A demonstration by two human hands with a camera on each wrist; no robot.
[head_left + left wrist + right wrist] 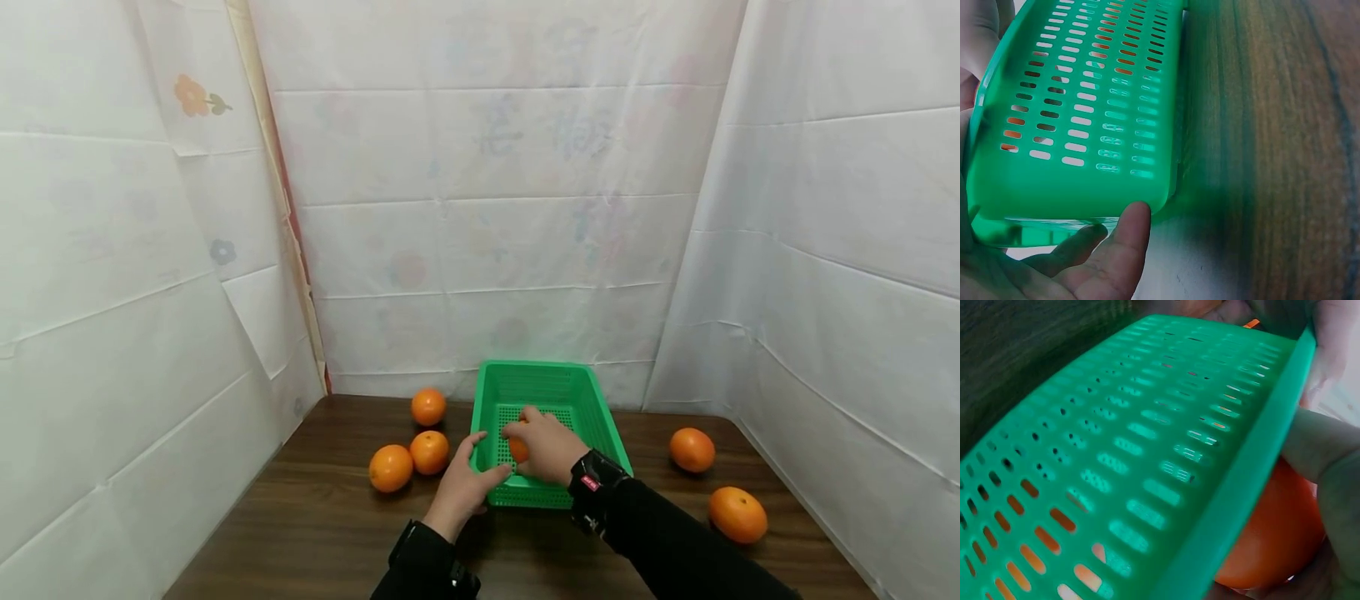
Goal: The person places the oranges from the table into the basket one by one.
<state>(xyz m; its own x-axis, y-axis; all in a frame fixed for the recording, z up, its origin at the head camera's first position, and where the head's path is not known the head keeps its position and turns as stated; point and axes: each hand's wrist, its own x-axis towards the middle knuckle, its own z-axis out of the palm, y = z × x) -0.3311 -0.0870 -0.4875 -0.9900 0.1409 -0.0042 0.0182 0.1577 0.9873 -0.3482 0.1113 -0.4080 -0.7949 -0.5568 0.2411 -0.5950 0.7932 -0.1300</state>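
Observation:
A green plastic basket (611, 433) with slotted walls sits on the table. My left hand (461, 487) holds its near left corner; in the left wrist view the thumb side lies by the rim and other fingers (1132, 237) touch the outside of the wall. Inside the basket, my right hand (551, 450) grips an orange (517, 448) from above. That orange (1275, 531) also shows behind the rim in the right wrist view, with fingers around it. The hand hides part of the fruit and the basket floor.
Left of the basket lie three oranges: one at the back (428, 407), one in the middle (430, 452) and one nearer (391, 468). Two more, a far orange (692, 450) and a near orange (738, 515), lie right. White sheeting (480, 250) encloses the wooden table (300, 517).

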